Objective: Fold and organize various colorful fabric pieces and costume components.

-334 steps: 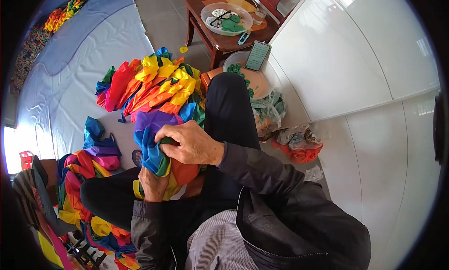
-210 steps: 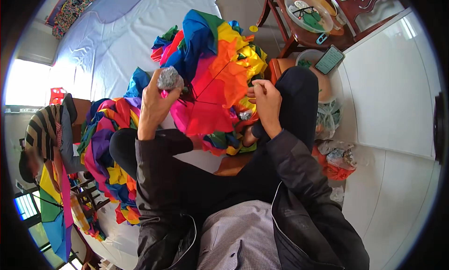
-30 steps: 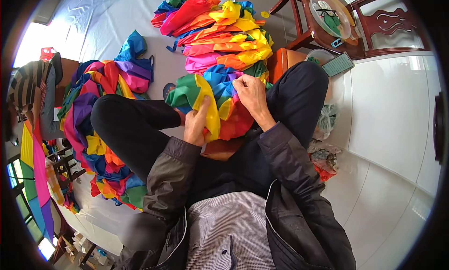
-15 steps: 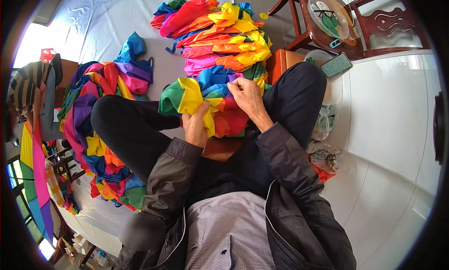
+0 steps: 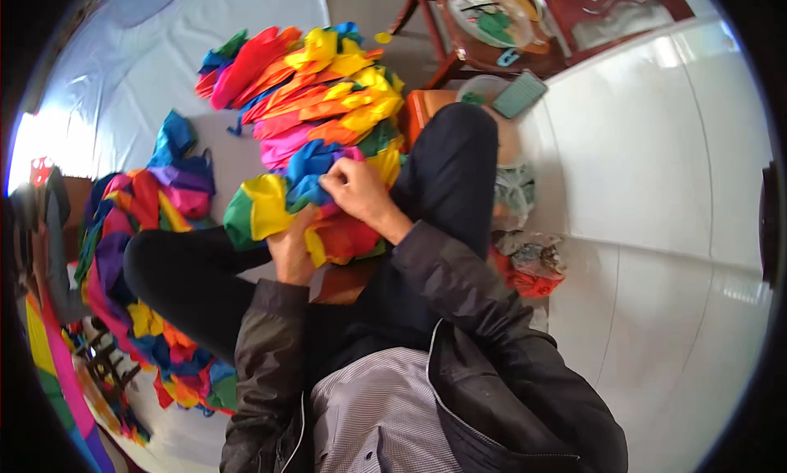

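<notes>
Between my knees bunches a piece of rainbow-coloured cloth [image 5: 268, 206] with yellow, green, blue and red panels. My left hand [image 5: 293, 247] is closed on its lower edge, by the yellow and red parts. Just above and to the right, my right hand [image 5: 358, 193] pinches the cloth near its blue part; the fingertips are partly hidden. Beyond both hands lies a long gathered pile of bright thin cloth [image 5: 324, 100], in red, orange, yellow and pink folds. It meets the piece I hold, and I cannot tell whether they are joined.
Another multicoloured cloth heap [image 5: 123, 260] spreads along my left leg. At the far right stands a wooden chair [image 5: 541, 55] bearing a plastic bowl [image 5: 489, 14]. A phone [image 5: 520, 94] lies beyond my right knee, and plastic bags [image 5: 529, 264] sit on the floor beside that leg.
The whole view has swung, so the scene sits farther left and lower. My right hand stays on the cloth with its fingers a little more curled; the left keeps its hold.
</notes>
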Action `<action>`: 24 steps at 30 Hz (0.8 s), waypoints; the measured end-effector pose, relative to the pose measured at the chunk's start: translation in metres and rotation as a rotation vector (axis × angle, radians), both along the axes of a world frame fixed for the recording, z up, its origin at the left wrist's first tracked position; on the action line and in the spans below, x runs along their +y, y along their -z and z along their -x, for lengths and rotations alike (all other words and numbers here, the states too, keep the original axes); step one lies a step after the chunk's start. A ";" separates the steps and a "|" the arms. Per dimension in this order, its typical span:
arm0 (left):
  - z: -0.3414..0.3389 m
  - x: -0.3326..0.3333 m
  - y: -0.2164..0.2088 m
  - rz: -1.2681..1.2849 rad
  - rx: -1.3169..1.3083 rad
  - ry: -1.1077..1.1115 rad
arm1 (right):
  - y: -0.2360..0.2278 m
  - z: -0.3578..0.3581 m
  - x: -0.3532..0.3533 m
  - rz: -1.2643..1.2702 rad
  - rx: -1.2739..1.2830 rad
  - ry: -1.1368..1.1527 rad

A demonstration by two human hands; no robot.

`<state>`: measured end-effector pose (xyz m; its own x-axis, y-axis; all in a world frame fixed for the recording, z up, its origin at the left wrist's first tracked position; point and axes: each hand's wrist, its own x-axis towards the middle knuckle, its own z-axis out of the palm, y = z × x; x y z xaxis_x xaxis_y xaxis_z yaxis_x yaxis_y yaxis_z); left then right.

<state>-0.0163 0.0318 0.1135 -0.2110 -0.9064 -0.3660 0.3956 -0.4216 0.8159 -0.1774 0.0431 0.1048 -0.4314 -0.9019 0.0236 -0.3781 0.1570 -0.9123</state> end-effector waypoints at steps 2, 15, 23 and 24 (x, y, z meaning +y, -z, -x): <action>-0.004 -0.002 0.010 0.007 -0.024 0.026 | -0.007 -0.007 -0.003 0.058 -0.082 0.033; 0.006 0.003 0.017 -0.004 -0.050 0.078 | -0.002 -0.005 0.004 0.058 0.080 -0.066; -0.002 0.004 0.034 -0.183 -0.037 0.152 | -0.004 -0.012 0.002 0.059 0.191 -0.022; -0.005 0.004 0.039 -0.246 -0.004 0.170 | -0.004 -0.013 0.002 0.052 0.202 -0.021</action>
<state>-0.0117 0.0360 0.0749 -0.3506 -0.7420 -0.5714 0.2996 -0.6669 0.6822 -0.1649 0.0455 0.1086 -0.3945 -0.9059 0.1542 -0.5568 0.1021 -0.8244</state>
